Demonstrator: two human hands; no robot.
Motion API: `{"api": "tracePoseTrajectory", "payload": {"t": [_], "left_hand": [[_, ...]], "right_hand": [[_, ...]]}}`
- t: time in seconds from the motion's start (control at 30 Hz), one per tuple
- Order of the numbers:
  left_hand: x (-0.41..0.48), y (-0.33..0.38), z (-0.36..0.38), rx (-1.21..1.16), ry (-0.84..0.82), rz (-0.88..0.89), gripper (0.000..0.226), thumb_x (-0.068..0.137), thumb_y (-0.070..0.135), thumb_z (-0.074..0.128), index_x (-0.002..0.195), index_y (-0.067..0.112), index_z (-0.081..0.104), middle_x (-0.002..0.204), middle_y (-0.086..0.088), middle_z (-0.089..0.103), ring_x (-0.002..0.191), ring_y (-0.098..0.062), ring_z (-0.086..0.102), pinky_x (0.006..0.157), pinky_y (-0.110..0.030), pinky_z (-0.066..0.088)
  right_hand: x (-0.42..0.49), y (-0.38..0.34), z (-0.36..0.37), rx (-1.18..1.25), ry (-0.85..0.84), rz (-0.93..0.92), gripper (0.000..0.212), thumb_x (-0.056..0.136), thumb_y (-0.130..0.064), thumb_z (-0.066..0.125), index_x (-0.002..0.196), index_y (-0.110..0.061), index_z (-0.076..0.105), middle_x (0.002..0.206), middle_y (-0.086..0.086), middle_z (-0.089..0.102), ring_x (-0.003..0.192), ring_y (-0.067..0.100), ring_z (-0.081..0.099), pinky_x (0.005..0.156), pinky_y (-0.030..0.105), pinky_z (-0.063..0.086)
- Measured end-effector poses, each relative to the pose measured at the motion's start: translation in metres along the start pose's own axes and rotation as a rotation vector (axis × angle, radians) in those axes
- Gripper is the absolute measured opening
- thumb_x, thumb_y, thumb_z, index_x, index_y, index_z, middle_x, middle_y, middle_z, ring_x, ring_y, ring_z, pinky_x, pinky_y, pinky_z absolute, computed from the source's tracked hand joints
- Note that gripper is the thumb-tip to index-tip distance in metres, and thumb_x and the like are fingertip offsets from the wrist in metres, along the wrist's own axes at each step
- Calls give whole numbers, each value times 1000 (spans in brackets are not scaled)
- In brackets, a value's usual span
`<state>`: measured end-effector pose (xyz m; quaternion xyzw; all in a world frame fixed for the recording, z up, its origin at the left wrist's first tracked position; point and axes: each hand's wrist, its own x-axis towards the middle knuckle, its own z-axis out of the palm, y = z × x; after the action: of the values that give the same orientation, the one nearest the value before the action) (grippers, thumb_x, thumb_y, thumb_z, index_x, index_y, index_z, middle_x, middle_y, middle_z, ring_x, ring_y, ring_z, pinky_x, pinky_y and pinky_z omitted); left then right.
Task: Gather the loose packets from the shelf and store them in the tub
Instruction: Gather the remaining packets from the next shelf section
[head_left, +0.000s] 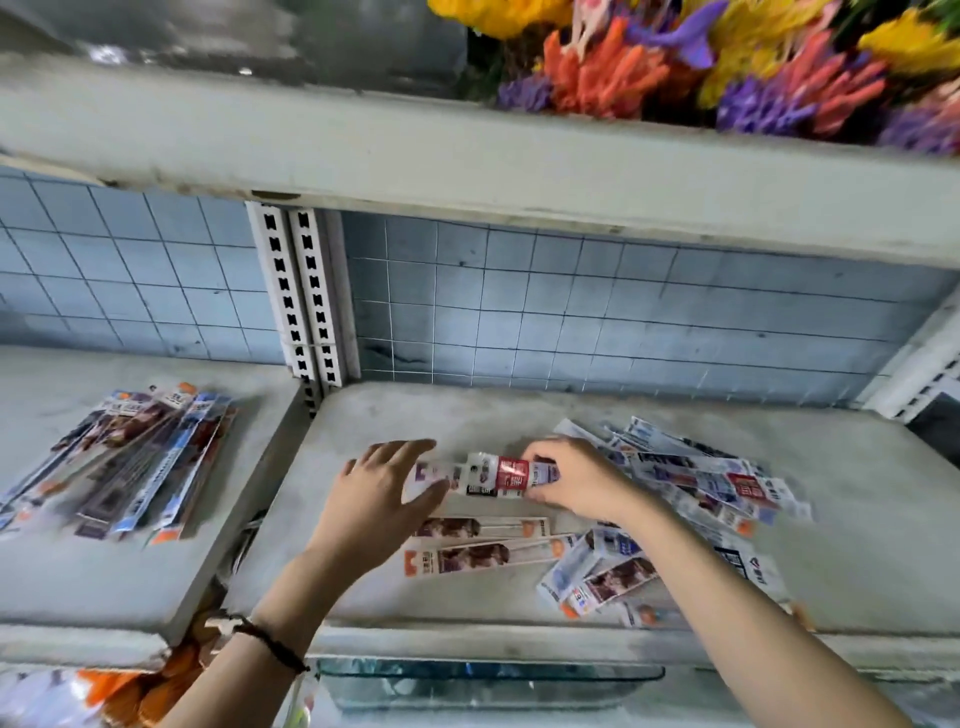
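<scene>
A: What did the right hand (576, 480) hold?
B: Its fingers were curled round one end of a red-and-white packet (498, 475), over the grey shelf (467, 415).
A: And the left hand (387, 493)?
B: Fingers straight and spread, at the packet's other end. Loose packets (701, 483) lay scattered rightward; a clear tub (488, 680) sat below the shelf's front edge.

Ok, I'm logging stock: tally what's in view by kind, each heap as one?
Held packet: 1
Orange-ended flat packets: 2
Packet heaps, left and right: 2
Clear tub: 1
Total: 6
</scene>
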<state>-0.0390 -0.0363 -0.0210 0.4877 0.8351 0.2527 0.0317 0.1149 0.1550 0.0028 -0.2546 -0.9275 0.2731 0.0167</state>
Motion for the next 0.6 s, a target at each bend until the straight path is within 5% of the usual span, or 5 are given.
{"api": "tracePoseTrajectory", "payload": {"t": [0.17, 0.3, 0.4, 0.6], "left_hand": [[23, 20, 3, -612, 145, -215, 59, 87, 31, 64, 139, 23, 37, 121, -3, 58, 113, -18, 54, 91, -30, 42], [43, 43, 0, -1058, 21, -302, 46, 87, 39, 63, 126, 17, 53, 124, -3, 62, 111, -14, 58, 89, -27, 46], [53, 51, 2, -1300, -72, -229, 54, 83, 50, 58, 124, 14, 59, 123, -3, 66, 118, -16, 58, 96, -33, 45], [59, 60, 8, -1492, -55, -223, 48, 79, 31, 61, 112, -4, 62, 112, -25, 66, 100, -30, 61, 101, -46, 42]], "right_hand": [[11, -9, -19, 358, 287, 89, 24, 77, -16, 75, 98, -18, 65, 96, -7, 68, 86, 11, 63, 72, 23, 49], [12, -23, -20, 894, 255, 111, 27, 71, -12, 78, 93, -14, 65, 88, -1, 74, 85, 17, 68, 77, 31, 52], [14, -31, -7, 1003, 200, 77, 31, 69, -13, 77, 98, -10, 68, 94, 3, 75, 89, 19, 69, 84, 32, 51], [18, -42, 19, 969, 196, 57, 16, 74, -11, 78, 88, -16, 72, 83, 0, 75, 80, 13, 69, 74, 26, 53]]}}
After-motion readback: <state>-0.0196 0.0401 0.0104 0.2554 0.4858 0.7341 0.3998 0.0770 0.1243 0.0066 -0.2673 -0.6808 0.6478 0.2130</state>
